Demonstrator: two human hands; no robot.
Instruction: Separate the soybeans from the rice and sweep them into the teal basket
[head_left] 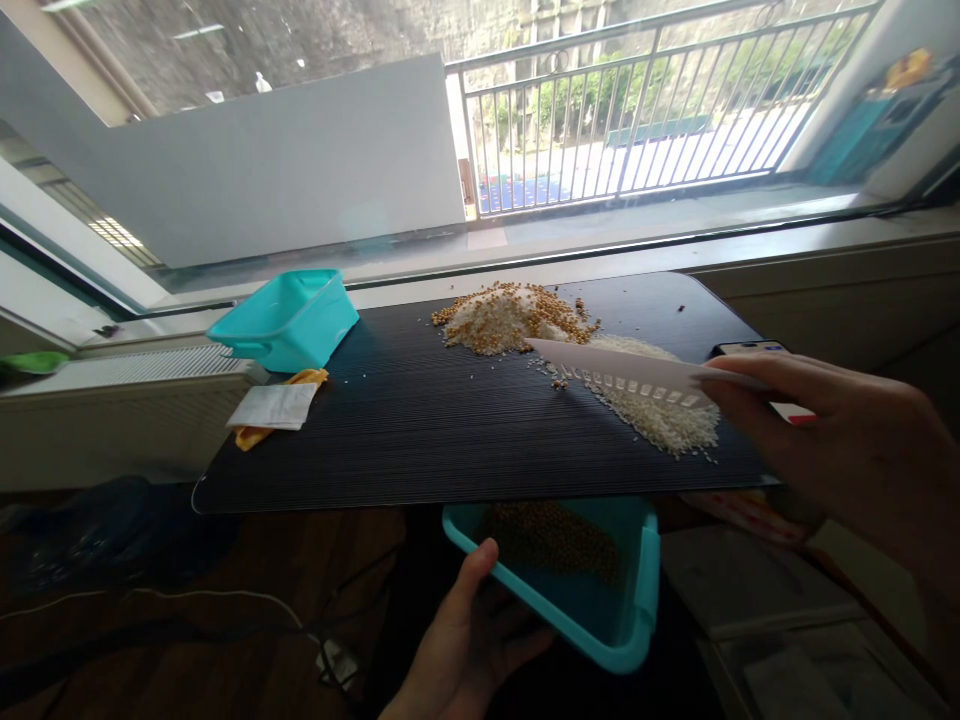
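Observation:
My right hand (840, 440) grips the handle end of a white slotted plastic scraper (615, 372) that lies across a strip of white rice (660, 415) on a black ribbed mat (420, 420). Behind the scraper lies a mixed heap of yellow beans and rice (510, 315). My left hand (469, 640) holds the near rim of a turquoise bin (592, 590) below the mat's front edge, thumb over the rim. Brown-yellow beans (551, 538) lie inside that bin.
A second turquoise bin (289, 318) stands at the mat's back left, beside a white packet (271, 407) lying on an orange item. A phone (750, 350) lies at the mat's right edge. A window with railing runs behind. Cables lie on the floor at left.

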